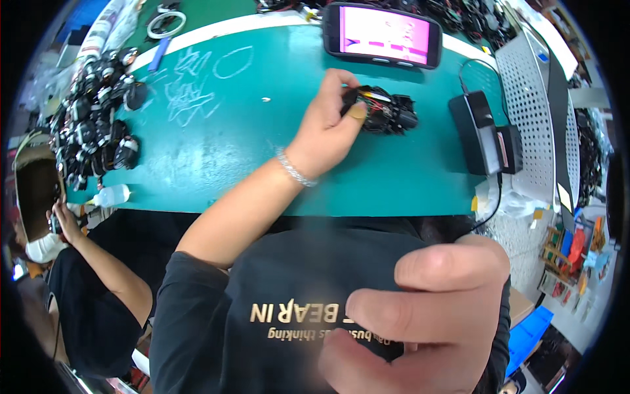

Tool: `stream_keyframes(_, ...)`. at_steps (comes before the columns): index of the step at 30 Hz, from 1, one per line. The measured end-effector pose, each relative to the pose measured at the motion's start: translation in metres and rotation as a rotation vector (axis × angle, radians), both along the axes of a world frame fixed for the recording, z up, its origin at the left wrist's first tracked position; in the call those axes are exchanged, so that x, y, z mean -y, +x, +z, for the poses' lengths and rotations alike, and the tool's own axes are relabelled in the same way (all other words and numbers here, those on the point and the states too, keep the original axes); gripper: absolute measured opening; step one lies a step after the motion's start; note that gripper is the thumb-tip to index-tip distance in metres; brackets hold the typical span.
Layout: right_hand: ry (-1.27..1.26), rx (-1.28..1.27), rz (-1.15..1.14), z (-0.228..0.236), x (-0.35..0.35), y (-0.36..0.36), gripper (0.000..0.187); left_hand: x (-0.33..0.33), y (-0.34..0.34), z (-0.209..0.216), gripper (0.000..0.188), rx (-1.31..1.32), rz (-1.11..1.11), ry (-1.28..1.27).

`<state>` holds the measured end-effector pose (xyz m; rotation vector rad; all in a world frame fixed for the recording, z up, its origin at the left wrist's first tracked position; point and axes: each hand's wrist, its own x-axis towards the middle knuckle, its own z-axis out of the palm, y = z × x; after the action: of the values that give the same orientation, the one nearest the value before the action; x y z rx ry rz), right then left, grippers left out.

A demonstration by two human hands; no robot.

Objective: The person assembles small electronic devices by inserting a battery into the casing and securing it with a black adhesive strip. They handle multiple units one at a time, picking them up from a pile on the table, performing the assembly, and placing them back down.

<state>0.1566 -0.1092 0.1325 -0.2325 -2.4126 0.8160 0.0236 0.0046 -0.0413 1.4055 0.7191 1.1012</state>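
Note:
My left hand (328,125) is closed round the near end of a small black assembly (392,113) with red wires showing, resting on the green tabletop (262,151). A yellowish cover sits on the thumb, which presses on the assembly's top. Part of the assembly is hidden under my fingers. My right hand (433,308) is raised close to the camera at the lower right, large and slightly blurred. Its fingers are curved and apart, with nothing visible between them. Beyond the assembly, a phone-like device (384,36) in a black case shows a pink and white screen.
Many black assemblies (92,118) pile up at the left, near a small plastic bottle (111,195). A black box (476,131) with a cable stands right, beside a perforated grey basket (531,111). Another person's hand (65,223) holds a small object at far left.

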Motion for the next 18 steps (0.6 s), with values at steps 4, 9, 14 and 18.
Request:
stream_keyframes(4,0.001,-0.027,0.035,-0.003,0.007,-0.014,0.025,0.004,0.001,0.009,0.023,-0.091,-0.016,0.015)
stream_keyframes(9,0.02,-0.072,0.11,-0.009,0.012,-0.025,0.025,0.0,-0.004,0.001,0.024,-0.09,0.038,0.062)
stream_keyframes(14,0.033,-0.092,0.119,-0.001,0.018,-0.02,0.025,0.002,-0.003,0.007,0.026,-0.102,-0.031,0.005)
stream_keyframes(18,0.045,-0.084,0.095,-0.003,0.019,-0.02,0.025,0.002,-0.003,0.007,0.026,-0.088,-0.034,0.015)
